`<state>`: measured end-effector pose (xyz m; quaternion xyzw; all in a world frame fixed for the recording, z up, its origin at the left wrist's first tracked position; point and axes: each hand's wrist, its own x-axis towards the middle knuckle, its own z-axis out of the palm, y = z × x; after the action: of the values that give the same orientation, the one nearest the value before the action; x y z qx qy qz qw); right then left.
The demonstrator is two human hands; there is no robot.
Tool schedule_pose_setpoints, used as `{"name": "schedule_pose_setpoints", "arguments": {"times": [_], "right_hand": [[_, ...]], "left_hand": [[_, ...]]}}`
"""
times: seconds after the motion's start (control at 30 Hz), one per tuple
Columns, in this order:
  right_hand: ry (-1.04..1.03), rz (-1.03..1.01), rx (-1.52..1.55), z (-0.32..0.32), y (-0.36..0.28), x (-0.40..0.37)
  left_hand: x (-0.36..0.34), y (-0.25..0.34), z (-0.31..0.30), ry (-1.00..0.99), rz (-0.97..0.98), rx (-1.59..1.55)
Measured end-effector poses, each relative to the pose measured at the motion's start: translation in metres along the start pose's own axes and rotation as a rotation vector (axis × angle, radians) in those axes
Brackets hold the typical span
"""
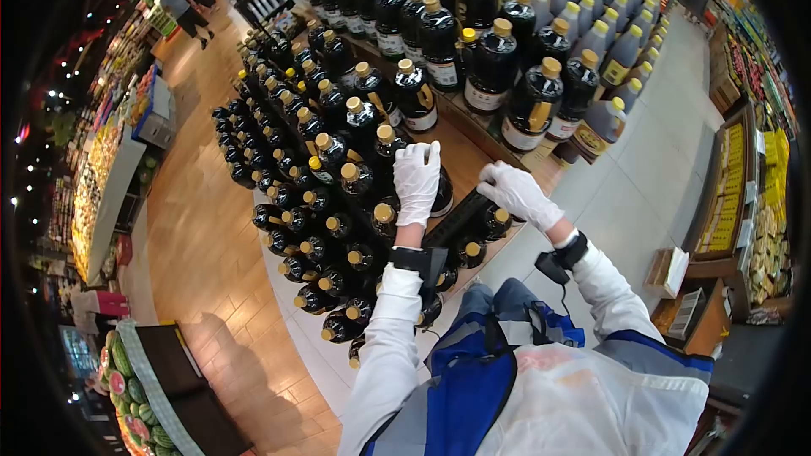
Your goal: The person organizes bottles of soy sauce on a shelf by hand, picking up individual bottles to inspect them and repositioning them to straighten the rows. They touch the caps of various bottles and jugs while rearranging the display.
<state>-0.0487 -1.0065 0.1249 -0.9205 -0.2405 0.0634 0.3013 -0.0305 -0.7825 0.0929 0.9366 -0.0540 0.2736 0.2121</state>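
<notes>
My left hand (416,184), in a white glove, is closed over the top of a dark bottle (443,196) whose cap it hides. Gold-capped bottles of dark liquid crowd around it, including a labelled bottle (416,100) just beyond. My right hand (515,192), also gloved, has its fingers curled together at the upper end of a black strip (459,219). Whether those fingers grip the strip is hidden. Close below that hand, another dark bottle (494,224) stands near the display's edge.
Larger dark bottles (490,67) stand on a raised wooden tier ahead, with yellow-capped bottles (621,55) to their right. Tiled floor (634,173) lies to the right, wooden flooring (198,203) to the left. A person (182,10) is far back left; watermelons (127,380) fill a lower-left stand.
</notes>
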Motion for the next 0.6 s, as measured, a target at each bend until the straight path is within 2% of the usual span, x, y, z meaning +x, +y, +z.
{"name": "schedule_pose_setpoints", "arguments": {"times": [0.03, 0.1, 0.2, 0.23, 0.33, 0.4, 0.43, 0.5, 0.6], "right_hand": [[0.059, -0.009, -0.018, 0.007, 0.0, 0.022], [0.157, -0.033, 0.004, 0.018, -0.004, 0.069], [0.213, -0.027, 0.01, 0.02, -0.014, 0.139], [0.26, -0.049, 0.005, 0.022, -0.015, 0.163], [0.364, -0.059, -0.051, 0.03, -0.014, 0.228], [0.385, -0.047, -0.143, 0.032, -0.013, 0.266], [0.421, -0.081, -0.198, 0.036, -0.012, 0.282], [0.457, -0.177, -0.312, 0.044, -0.005, 0.309], [0.369, -0.224, -0.325, 0.056, 0.004, 0.332]], "left_hand": [[0.003, -0.013, 0.015, -0.004, 0.11, 0.109], [0.0, -0.024, 0.039, -0.022, -0.014, -0.128], [-0.012, -0.022, 0.066, 0.087, -0.407, -0.362], [-0.012, -0.021, 0.066, 0.136, -0.421, -0.372], [-0.011, -0.016, 0.058, 0.248, -0.302, -0.277], [-0.006, -0.006, 0.052, 0.299, -0.404, -0.312], [-0.007, -0.007, 0.052, 0.31, -0.372, -0.293], [-0.007, -0.008, 0.057, 0.321, -0.476, -0.349], [-0.008, -0.008, 0.056, 0.344, -0.463, -0.346]]}}
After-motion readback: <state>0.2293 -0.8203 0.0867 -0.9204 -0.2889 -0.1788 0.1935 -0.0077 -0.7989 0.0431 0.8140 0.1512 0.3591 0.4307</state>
